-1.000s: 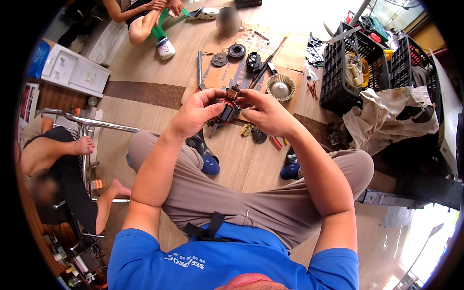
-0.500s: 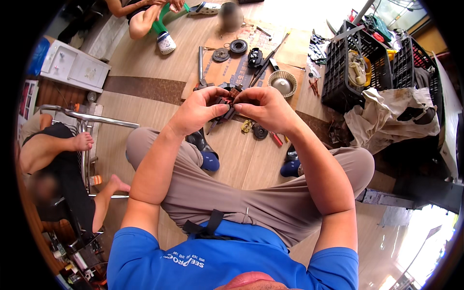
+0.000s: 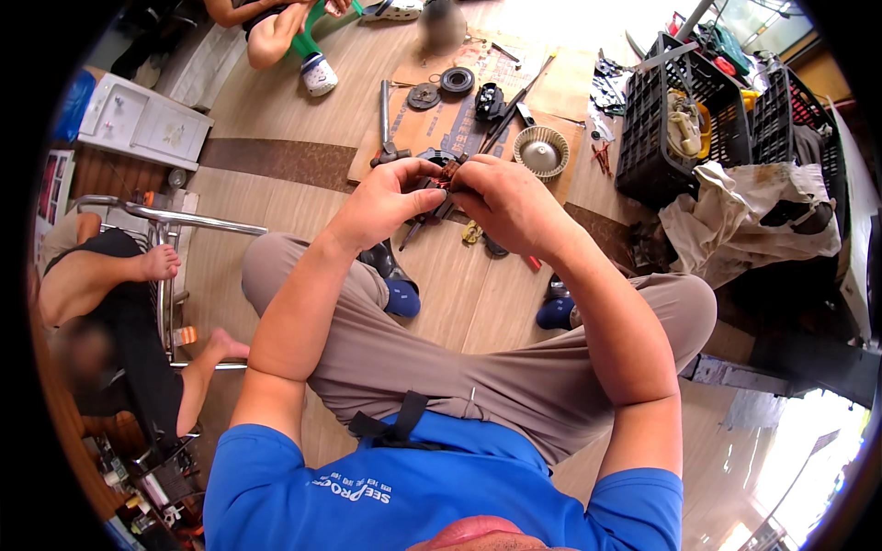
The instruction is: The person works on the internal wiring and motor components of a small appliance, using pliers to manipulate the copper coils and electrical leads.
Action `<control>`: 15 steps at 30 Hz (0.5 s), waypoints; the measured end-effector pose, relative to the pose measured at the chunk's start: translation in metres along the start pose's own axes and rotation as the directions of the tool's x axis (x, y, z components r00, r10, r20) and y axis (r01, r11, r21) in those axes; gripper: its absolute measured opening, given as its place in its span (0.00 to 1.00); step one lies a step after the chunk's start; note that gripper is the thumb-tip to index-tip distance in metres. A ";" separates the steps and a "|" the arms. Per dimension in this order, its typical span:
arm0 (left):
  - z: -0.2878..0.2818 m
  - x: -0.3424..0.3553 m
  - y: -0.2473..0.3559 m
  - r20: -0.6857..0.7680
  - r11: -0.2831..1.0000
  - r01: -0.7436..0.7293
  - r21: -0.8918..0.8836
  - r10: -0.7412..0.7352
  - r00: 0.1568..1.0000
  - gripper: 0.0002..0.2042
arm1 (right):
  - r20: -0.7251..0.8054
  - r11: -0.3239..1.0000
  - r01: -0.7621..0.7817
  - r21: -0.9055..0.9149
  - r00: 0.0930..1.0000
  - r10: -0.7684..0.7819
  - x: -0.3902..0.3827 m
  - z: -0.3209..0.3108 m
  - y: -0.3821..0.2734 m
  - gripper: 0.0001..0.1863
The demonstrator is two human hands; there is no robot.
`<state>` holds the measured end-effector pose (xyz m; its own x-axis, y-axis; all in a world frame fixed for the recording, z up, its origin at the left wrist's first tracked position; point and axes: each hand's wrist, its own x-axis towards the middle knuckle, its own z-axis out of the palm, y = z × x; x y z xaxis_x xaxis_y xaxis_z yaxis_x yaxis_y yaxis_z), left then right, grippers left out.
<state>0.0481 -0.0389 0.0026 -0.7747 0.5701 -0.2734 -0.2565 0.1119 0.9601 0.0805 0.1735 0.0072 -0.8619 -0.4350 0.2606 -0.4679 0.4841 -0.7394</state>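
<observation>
Both hands meet over a motor part with copper windings point(image 3: 447, 174), above the near edge of the cardboard. My left hand point(image 3: 390, 207) closes on it from the left, thumb and forefinger curved round its side. From the right, my right hand point(image 3: 514, 202) bends over the part, fingers curled down at the windings. Those right fingertips are partly hidden, so any small piece in them cannot be made out. Below the hands, dark rod-like pieces point(image 3: 413, 231) stick out. A yellow piece point(image 3: 471, 232) and a red handle point(image 3: 534, 263) lie on the floor nearby.
On the cardboard point(image 3: 570, 83) lie a pale fan wheel point(image 3: 542, 152), a black ring point(image 3: 457, 81), a grey disc point(image 3: 424, 96), a black part point(image 3: 489, 103) and a long-handled metal tool point(image 3: 386, 115). Black crates point(image 3: 643, 151) stand right. A metal-framed chair point(image 3: 197, 217) and seated people are left and far.
My right hand has rolled over, its fingers now curled down at the windings instead of pinching from the side. My left hand stays nearly in place. The whole view has shifted slightly.
</observation>
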 end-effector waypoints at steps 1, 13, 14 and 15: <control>0.001 0.001 -0.001 0.000 1.000 0.004 0.000 -0.004 1.000 0.14 | -0.019 0.999 0.010 -0.034 1.000 -0.011 0.000 0.001 0.001 0.06; -0.018 0.012 -0.011 -0.206 0.844 -0.175 -0.507 0.078 0.975 0.17 | -0.022 0.970 0.038 -0.241 0.999 -0.045 -0.005 0.023 -0.010 0.05; -0.019 0.012 -0.010 -0.188 0.797 -0.203 -0.568 0.115 0.975 0.19 | 0.023 0.948 0.051 -0.316 0.999 -0.046 -0.007 0.019 -0.007 0.04; -0.021 0.011 -0.007 -0.184 0.804 -0.187 -0.565 0.099 0.978 0.21 | 0.050 0.924 0.049 -0.380 0.998 -0.032 -0.008 0.012 -0.007 0.02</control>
<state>0.0293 -0.0499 -0.0083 -0.8892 0.4191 -0.1836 -0.3876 -0.4767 0.7890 0.0933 0.1645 0.0031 -0.8355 -0.4878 0.2530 -0.5486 0.7145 -0.4341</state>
